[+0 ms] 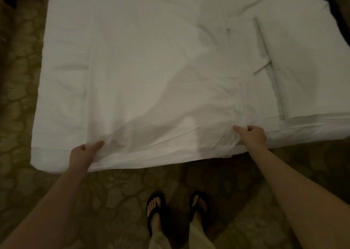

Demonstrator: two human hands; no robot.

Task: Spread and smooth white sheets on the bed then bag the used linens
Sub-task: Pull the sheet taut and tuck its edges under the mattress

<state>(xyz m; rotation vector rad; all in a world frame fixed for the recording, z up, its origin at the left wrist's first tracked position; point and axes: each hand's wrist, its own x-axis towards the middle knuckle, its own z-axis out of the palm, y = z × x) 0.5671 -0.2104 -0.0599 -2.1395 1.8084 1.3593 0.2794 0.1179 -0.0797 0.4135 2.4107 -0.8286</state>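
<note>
Nearest the camera, two feet in black flip-flops [158, 209] stand on a patterned carpet [117, 188], with pale trouser legs [198, 235] showing above them at the bottom edge. Both bare forearms reach forward from the lower corners toward the foot edge of the bed [43, 159]. The left hand [86, 150] holds the near edge of the white sheet [144, 74], its grip pinching the cloth: the thumb lies along the top of the fabric and the other fingers curl under the hem. The right hand [251, 135] does likewise further along the same edge, the thumb pointing left over the cloth and the remaining fingers curled into a bunch of fabric. Between the two hands the sheet's near hem hangs a little over the mattress edge and shows diagonal creases that run up from each grip. Beyond the hands, the sheet lies spread across most of the bed, wrinkled in the middle and toward the far right, with a flatter band down its left side. On the right part of the bed rests a folded white cloth [303, 69], its long edge running from near the foot of the bed toward the far side, lying just beside the spread sheet's rumpled area. The far corners of the view are dark, and what lies there cannot be made out.
</note>
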